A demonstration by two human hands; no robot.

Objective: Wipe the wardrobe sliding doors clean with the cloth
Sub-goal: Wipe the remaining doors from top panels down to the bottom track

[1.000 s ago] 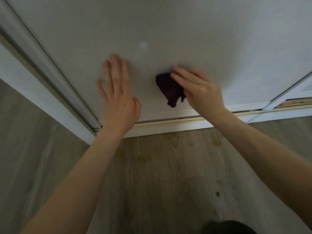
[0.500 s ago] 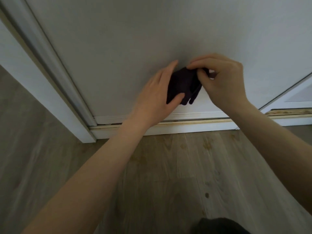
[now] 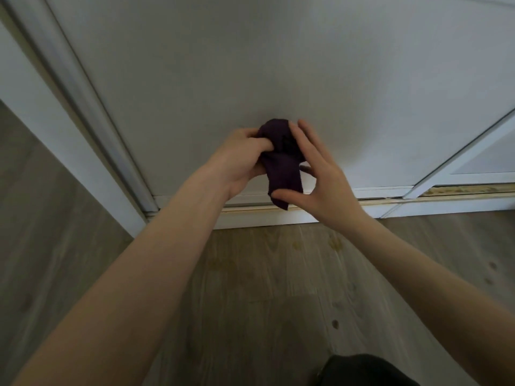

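Note:
A dark purple cloth point(image 3: 281, 165) hangs bunched in front of the lower part of the white sliding door point(image 3: 250, 65). My left hand point(image 3: 239, 160) is closed on the cloth's upper left part. My right hand point(image 3: 320, 179) is spread over the cloth from the right, with the thumb under its lower end and the fingers along its right side. Whether the cloth touches the door I cannot tell.
The door's metal edge profile and a white frame post point(image 3: 55, 126) run diagonally at the left. A floor track point(image 3: 418, 196) lies along the door's bottom. A second door panel point(image 3: 479, 151) shows at the right. Wood-look floor point(image 3: 264, 288) is below, with a dark item point(image 3: 362, 371) at the bottom edge.
My left hand left the door and took hold of the cloth. My right hand, which pressed the cloth on the door, has loosened and opened around it.

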